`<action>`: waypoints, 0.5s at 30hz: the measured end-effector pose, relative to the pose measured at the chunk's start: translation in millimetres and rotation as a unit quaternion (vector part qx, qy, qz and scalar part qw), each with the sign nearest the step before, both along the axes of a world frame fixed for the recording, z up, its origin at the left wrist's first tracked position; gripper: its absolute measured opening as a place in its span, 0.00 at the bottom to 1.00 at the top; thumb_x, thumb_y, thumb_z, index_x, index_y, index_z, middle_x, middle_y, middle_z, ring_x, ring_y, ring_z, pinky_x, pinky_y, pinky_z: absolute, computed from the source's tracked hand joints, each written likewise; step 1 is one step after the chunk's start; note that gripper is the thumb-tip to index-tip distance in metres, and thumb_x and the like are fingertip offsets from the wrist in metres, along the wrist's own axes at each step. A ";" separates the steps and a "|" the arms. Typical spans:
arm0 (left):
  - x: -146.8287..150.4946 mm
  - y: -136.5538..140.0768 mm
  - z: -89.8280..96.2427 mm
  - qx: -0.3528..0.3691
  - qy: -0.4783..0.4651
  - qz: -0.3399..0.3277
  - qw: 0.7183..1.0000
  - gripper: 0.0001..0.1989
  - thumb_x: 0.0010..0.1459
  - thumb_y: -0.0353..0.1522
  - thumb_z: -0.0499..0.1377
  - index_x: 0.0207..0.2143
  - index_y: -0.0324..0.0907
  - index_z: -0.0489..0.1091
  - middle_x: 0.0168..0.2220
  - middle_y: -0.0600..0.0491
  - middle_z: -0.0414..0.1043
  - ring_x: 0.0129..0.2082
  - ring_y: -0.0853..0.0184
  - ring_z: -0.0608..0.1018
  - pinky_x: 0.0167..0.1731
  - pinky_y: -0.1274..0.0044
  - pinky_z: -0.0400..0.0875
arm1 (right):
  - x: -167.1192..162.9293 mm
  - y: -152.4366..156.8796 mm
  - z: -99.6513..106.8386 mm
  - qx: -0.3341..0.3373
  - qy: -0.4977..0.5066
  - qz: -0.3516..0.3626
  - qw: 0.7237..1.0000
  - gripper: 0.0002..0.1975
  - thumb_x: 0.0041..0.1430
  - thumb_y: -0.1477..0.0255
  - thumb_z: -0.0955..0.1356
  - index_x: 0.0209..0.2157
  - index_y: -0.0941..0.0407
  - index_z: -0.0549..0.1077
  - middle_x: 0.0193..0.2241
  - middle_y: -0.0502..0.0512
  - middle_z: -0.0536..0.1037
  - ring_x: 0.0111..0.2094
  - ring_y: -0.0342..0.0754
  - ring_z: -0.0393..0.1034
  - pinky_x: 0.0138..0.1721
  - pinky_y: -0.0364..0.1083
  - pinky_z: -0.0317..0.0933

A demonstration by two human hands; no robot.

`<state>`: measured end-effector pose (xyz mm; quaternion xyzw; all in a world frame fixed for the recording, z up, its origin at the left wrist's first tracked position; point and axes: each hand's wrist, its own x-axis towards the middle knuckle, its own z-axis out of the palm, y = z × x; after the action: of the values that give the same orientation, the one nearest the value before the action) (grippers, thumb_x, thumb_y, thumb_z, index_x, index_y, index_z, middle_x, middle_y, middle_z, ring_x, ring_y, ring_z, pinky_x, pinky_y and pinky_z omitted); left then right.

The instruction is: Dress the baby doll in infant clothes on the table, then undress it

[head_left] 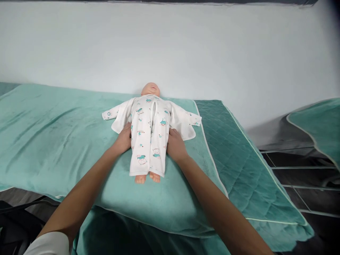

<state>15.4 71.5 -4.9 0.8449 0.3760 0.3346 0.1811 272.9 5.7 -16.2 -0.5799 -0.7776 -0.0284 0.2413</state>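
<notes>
A baby doll (151, 89) lies on its back, head toward the wall, its bare feet (140, 179) showing at the near end. White printed baby trousers (145, 141) cover its front from the neck down to the ankles, with a narrow gap near the top middle. Spread out under them is a white baby shirt (182, 124), its printed sleeves stretched to both sides. My left hand (124, 139) is closed at the left side of the trousers, fingertips tucked behind the cloth. On the opposite side my right hand (176, 146) grips the edge likewise, its fingertips partly hidden.
A light green blanket (66, 141) covers the bed, creased at the left. Darker quilted cloth (239, 163) hangs over the right end. The white wall (170, 46) stands behind. At right are metal bars (308, 187) and another green cover (318, 120).
</notes>
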 end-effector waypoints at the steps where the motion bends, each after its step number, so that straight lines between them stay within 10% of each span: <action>1: 0.9 -0.1 0.7 -0.004 -0.013 0.000 1.000 0.26 0.63 0.39 0.58 0.62 0.42 0.65 0.64 0.42 0.67 0.64 0.50 0.69 0.65 0.55 0.64 | 2.0 -1.0 -0.7 0.006 0.015 0.027 1.000 0.11 0.62 0.80 0.63 0.36 0.56 0.76 0.39 0.63 0.74 0.42 0.58 0.63 0.43 0.54 0.62; 6: -2.6 -3.3 -3.5 0.003 -0.014 -0.036 0.999 0.26 0.62 0.42 0.60 0.60 0.42 0.66 0.60 0.40 0.70 0.59 0.49 0.73 0.59 0.56 0.70 | 12.8 -17.0 -1.7 0.031 0.099 0.160 0.982 0.16 0.54 0.87 0.61 0.33 0.55 0.76 0.37 0.59 0.74 0.40 0.54 0.65 0.41 0.52 0.63; 15: 3.3 -3.3 -9.0 0.078 0.096 0.003 0.992 0.16 0.62 0.37 0.59 0.51 0.40 0.69 0.47 0.39 0.75 0.54 0.47 0.75 0.52 0.56 0.71 | 13.4 -16.6 -7.4 0.031 0.199 0.164 0.966 0.20 0.56 0.86 0.61 0.39 0.51 0.79 0.42 0.57 0.76 0.45 0.55 0.69 0.44 0.53 0.67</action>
<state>18.7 68.2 -13.9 0.8837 0.3666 0.2808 0.0765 286.3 -10.9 -23.5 -0.4305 -0.7973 0.1037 0.4102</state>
